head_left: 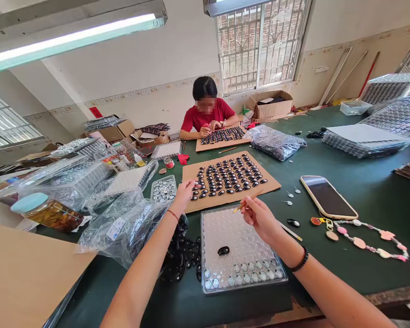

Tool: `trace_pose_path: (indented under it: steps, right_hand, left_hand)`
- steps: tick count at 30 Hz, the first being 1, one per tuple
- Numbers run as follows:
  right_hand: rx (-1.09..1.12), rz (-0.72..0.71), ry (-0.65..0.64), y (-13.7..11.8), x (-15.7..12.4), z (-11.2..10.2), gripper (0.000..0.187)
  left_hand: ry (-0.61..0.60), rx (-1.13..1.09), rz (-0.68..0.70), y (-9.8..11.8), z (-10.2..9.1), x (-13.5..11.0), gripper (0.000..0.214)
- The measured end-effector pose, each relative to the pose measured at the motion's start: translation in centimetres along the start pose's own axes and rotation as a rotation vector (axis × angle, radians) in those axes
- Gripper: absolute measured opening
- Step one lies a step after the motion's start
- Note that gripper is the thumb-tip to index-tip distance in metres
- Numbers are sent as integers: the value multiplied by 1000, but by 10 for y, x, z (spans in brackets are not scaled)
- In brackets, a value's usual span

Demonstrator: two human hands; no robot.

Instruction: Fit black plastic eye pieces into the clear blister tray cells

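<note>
**Hands over black ovals, stick pinched**

Reaching with the left hand (184, 193) to the 9 o'clock edge of the near cardboard sheet (191, 173), fingertips drawn together over the black ovals (228, 177) there; cannot tell whether one is gripped. Pinching a thin wooden stick (248, 201) in the right hand (259, 218), thumb against fingers, tip aimed toward 10 o'clock, just over the far rim of the clear tray (232, 228).

Glossy, dark, rounded at both ends, laid in slanting rows across the sheet at 12 o'clock of the tray; too many to count surely.

Counted:
- one lone oval (223, 250) in the tray's middle
- two part-filled rows of clear stones (242, 273) along its 6 o'clock edge
- two sheets bearing ovals, the far sheet (205, 146) at 12 o'clock under a co-worker's hands (208, 130)
- one phone (328, 197) at 3 o'clock of the near sheet, face up
- three small silver pins (290, 194) between sheet and phone
- one loose heap (182, 255) of dark pieces touching the tray at 9 o'clock
</note>
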State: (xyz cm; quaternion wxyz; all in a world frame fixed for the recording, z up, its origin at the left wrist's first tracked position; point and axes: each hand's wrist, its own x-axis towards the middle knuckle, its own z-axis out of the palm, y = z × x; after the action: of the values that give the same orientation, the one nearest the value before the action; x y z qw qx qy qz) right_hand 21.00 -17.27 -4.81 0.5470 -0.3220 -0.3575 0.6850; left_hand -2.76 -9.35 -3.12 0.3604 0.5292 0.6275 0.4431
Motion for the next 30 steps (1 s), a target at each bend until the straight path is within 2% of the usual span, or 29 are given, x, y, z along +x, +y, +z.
trace_pose_path:
  steps: [3,6,10,14,18,21,23,26,28,30]
  right_hand:
    - [-40,20,-12,5,-1,3,38]
    - [-90,15,-37,10,-1,5,38]
    - [-111,0,-65,10,0,6,38]
    - [-88,-8,-51,3,-1,4,36]
    - [-86,-59,-23,-3,-3,0,34]
    - [-180,-104,-39,-2,-4,-1,34]
    - [-283,-135,-98,0,-6,1,34]
    - [-493,-177,-278,4,-16,4,34]
    - [-687,-234,-384,5,-27,4,31]
    - [-904,-325,-396,6,-43,1,29]
  left_hand:
    - [127,121,-49,-7,-9,55,28]
    - [196,215,-114,-15,-7,88,19]
    - [221,205,-191,-18,-1,102,19]
    - [235,35,-218,-3,0,95,14]
    - [238,-267,-258,16,8,65,9]
    - [167,-487,-326,17,24,14,21]
    - [80,-601,-365,12,35,-30,23]
    - [-74,-827,-388,1,43,-86,19]
    - [-138,-928,-363,-6,42,-105,18]
    - [-160,-921,-311,-11,37,-110,18]
